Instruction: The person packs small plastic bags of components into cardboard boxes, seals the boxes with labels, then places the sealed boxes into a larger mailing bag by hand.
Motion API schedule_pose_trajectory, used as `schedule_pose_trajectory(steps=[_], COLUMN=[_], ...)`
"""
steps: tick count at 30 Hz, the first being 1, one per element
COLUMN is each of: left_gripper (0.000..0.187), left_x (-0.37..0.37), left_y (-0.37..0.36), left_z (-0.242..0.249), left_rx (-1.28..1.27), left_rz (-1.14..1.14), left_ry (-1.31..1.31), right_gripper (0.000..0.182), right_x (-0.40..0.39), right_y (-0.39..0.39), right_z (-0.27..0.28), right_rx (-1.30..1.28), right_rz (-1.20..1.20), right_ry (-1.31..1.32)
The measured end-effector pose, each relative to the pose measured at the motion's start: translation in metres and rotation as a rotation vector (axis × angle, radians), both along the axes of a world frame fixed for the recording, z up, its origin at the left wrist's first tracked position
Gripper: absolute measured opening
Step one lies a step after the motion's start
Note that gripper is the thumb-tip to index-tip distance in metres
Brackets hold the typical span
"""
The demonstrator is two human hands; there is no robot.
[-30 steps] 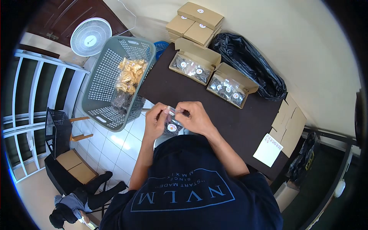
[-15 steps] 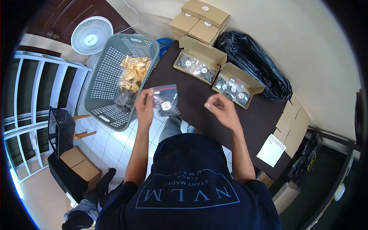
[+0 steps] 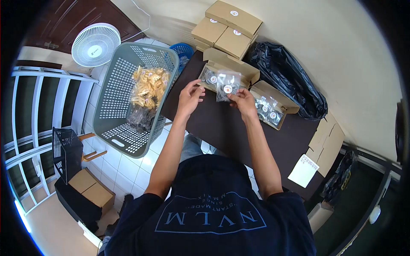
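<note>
My right hand point(image 3: 244, 104) pinches the lower edge of a clear zip bag point(image 3: 229, 78) with dark contents and a round white sticker. The bag overlaps the left cardboard box point(image 3: 232, 65), whose lid is up and which holds similar bags. My left hand point(image 3: 190, 100) is at that box's left corner, fingers apart and nothing in them. Right of my right hand lies a second box point(image 3: 277, 99), also lidded back, with several stickered bags point(image 3: 268, 109) inside.
Closed boxes point(image 3: 232, 32) are stacked by the wall, beside a black plastic bag point(image 3: 286, 79). Left of the brown table point(image 3: 222, 128) stands a grey basket point(image 3: 110, 102) with bags of yellowish snacks point(image 3: 149, 87). Flat cardboard point(image 3: 329, 138) and a notepad point(image 3: 303, 170) lie at right.
The zip bag has passed from my left hand to my right and moved from beside the basket to over the left box. My left hand has moved to that box's corner.
</note>
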State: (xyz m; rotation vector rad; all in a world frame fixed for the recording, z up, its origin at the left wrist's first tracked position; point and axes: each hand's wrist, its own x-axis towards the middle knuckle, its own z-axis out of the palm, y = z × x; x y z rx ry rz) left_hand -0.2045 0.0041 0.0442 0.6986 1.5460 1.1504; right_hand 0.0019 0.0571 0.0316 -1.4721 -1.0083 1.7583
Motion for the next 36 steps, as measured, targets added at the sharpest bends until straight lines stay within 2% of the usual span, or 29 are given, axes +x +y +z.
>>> schedule_pose_trajectory(steps=[1,3,4,6,8,9,11,12,14,17,21,23,26,28,29,31,34,36], left_gripper=[0.032,0.029,0.029,0.028,0.028,0.029,0.031,0.032,0.033,0.033,0.031,0.028,0.028,0.03,0.034,0.039,0.041,0.04], left_x=[-0.006,-0.014,-0.017,-0.022,-0.027,-0.028,-0.028,-0.028,-0.029,-0.025,-0.02,-0.013,0.011,0.037,0.053,0.085,0.124,0.141], left_y=[0.008,0.023,0.03,0.045,0.058,0.06,0.063,0.064,0.062,0.057,0.051,0.048,0.05,0.055,0.057,0.062,0.07,0.079], left_z=[-0.007,-0.021,-0.029,-0.042,-0.054,-0.059,-0.068,-0.07,-0.073,-0.072,-0.062,-0.058,-0.037,-0.026,-0.023,-0.014,-0.002,-0.003], left_rx=[-0.001,-0.008,-0.007,0.119,0.123,0.124,0.097,0.068,0.087,0.098,0.038,0.094,0.168,0.22,0.31,0.365,0.465,0.465], left_rz=[-0.005,-0.177,-0.185,-0.149,-0.179,-0.202,-0.241,-0.27,-0.279,-0.252,-0.203,-0.115,-0.012,-0.171,-0.23,-0.353,-0.418,-0.46], left_ry=[-0.001,0.383,0.381,0.649,0.684,0.722,0.721,0.724,0.731,0.705,0.647,0.764,0.702,0.483,0.462,0.467,0.571,0.606], right_gripper=[0.026,0.027,0.028,0.029,0.03,0.03,0.04,0.04,0.039,0.038,0.036,0.033,0.031,0.033,0.034,0.034,0.033,0.033], right_x=[-0.005,-0.017,-0.023,-0.033,-0.042,-0.043,-0.043,-0.043,-0.044,-0.048,-0.049,-0.034,0.013,0.07,0.097,0.138,0.189,0.205], right_y=[0.006,0.015,0.019,0.023,0.027,0.027,0.03,0.03,0.022,0.018,0.012,0.01,0.002,-0.009,-0.015,-0.025,-0.019,-0.007], right_z=[-0.006,-0.021,-0.027,-0.03,-0.023,-0.026,-0.03,-0.03,-0.03,-0.013,-0.017,-0.026,-0.015,-0.016,-0.011,0.009,-0.003,-0.012], right_rx=[-0.034,-0.037,-0.068,-0.099,-0.103,-0.108,0.026,0.022,0.303,0.281,0.25,0.363,0.325,0.424,0.434,0.341,0.379,0.446], right_rz=[-0.091,-0.13,-0.17,-0.219,-0.129,-0.138,0.046,0.037,0.052,0.044,0.032,-0.109,-0.508,-0.685,-0.764,-0.864,-0.838,-0.774], right_ry=[0.031,-0.028,-0.021,-0.015,-0.297,-0.3,-0.649,-0.652,-0.966,-1.022,-1.051,-0.913,-0.83,-0.861,-0.983,-0.975,-1.072,-0.919])
